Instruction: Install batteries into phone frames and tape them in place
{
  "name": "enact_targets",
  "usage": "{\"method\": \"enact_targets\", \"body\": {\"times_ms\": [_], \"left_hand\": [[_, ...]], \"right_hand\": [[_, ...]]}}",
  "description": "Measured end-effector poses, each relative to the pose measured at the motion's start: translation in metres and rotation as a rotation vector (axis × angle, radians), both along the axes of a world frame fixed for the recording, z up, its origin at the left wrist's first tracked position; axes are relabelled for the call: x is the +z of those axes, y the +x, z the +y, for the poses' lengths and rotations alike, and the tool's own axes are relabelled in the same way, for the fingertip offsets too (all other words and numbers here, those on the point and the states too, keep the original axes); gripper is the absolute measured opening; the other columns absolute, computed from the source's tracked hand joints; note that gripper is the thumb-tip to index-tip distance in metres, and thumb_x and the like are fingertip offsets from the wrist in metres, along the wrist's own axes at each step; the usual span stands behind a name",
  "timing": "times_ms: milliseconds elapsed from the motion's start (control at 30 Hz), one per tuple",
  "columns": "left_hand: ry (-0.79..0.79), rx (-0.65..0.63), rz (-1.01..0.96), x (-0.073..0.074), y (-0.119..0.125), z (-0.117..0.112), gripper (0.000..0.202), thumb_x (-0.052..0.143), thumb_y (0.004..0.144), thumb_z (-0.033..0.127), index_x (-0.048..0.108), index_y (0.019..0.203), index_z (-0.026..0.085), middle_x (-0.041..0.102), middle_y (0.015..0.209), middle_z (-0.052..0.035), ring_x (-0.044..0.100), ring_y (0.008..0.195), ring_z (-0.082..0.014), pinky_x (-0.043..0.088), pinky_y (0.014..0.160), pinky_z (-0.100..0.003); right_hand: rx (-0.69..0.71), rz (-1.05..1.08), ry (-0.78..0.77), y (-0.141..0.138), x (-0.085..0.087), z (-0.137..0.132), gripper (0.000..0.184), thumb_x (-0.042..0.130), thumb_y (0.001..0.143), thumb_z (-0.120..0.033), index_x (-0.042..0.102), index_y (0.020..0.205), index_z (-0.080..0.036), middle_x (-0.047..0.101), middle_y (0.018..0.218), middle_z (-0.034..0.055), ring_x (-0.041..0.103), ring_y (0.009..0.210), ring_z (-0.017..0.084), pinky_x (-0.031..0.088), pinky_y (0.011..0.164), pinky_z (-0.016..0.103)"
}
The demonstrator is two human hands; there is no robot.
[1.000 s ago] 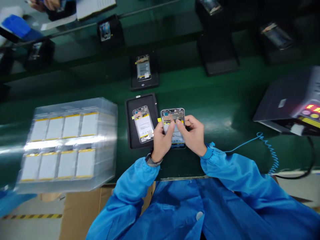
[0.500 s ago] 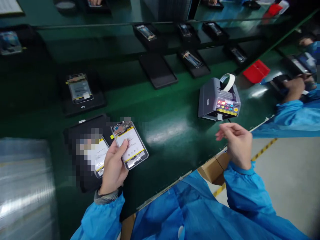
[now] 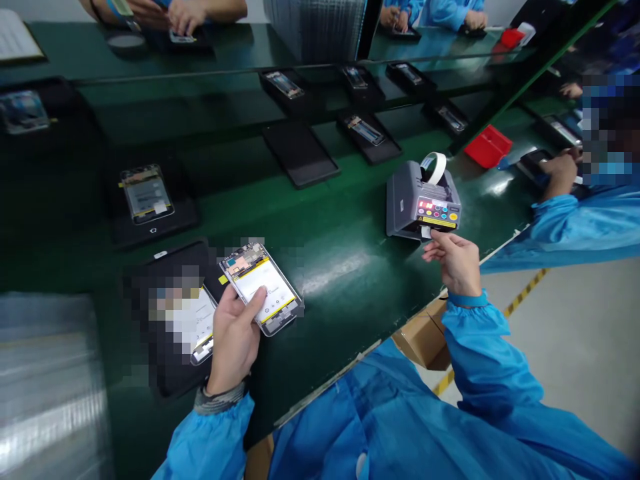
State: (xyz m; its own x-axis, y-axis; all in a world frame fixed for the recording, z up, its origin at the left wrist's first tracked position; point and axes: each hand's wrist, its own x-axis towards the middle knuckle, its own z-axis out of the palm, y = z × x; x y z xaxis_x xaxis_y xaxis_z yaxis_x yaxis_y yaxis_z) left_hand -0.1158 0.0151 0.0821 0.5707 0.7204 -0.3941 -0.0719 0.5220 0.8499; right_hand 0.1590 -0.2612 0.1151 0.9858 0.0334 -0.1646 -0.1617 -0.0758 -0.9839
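Observation:
My left hand (image 3: pixel 235 340) grips an opened phone (image 3: pixel 267 287), its thumb lying on the white battery and the circuit board facing up. Just left of it, a second opened phone (image 3: pixel 203 327) lies in a black tray (image 3: pixel 173 383), partly blurred out. At the grey tape dispenser (image 3: pixel 404 200), my right hand (image 3: pixel 455 261) pinches a short white piece of tape (image 3: pixel 427 232) that sticks out of the front slot. A roll of white tape (image 3: pixel 438 168) sits on top of the dispenser, and its display glows red.
Another opened phone (image 3: pixel 147 193) rests on a black tray behind. More black trays, such as this bare one (image 3: pixel 301 155), stand farther back. A red bin (image 3: pixel 489 147) is beyond the dispenser. A co-worker's hand (image 3: pixel 560 175) works at right. Clear plastic trays (image 3: pixel 47 387) fill the left.
My right hand has moved up to the dispenser and closed on the tape end. My left hand still holds the phone, turned slightly. The camera view has shifted a little.

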Motion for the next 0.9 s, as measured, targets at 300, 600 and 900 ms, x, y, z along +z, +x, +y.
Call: {"method": "enact_targets", "body": {"times_ms": [300, 600, 900], "left_hand": [[0.032, -0.004, -0.021, -0.005, 0.000, -0.001, 0.061, 0.091, 0.071, 0.033, 0.064, 0.124, 0.020, 0.074, 0.123, -0.0103, 0.074, 0.107, -0.0275, 0.060, 0.097, -0.041], [0.060, 0.010, -0.104, -0.014, 0.002, -0.007, 0.057, 0.089, 0.074, 0.033, 0.061, 0.121, 0.017, 0.073, 0.125, -0.0127, 0.072, 0.111, -0.0287, 0.060, 0.097, -0.043], [0.127, -0.017, -0.131, -0.017, 0.004, -0.010, 0.054, 0.086, 0.079, 0.037, 0.059, 0.121, 0.017, 0.072, 0.127, -0.0133, 0.070, 0.116, -0.0300, 0.059, 0.100, -0.044]], "right_hand": [[-0.053, 0.003, -0.055, -0.002, 0.004, 0.008, 0.023, 0.086, 0.069, -0.023, 0.067, 0.065, -0.013, 0.064, 0.057, 0.0062, 0.058, 0.043, 0.013, 0.048, 0.042, 0.021], [-0.184, -0.048, -0.119, 0.003, 0.001, 0.011, 0.013, 0.074, 0.065, 0.001, 0.073, 0.062, -0.012, 0.059, 0.051, 0.0071, 0.057, 0.044, 0.016, 0.049, 0.050, 0.033], [-0.053, -0.035, -0.113, -0.036, -0.007, 0.015, 0.018, 0.085, 0.052, -0.023, 0.074, 0.063, -0.014, 0.055, 0.045, 0.0048, 0.049, 0.038, 0.015, 0.035, 0.039, 0.026]]}}
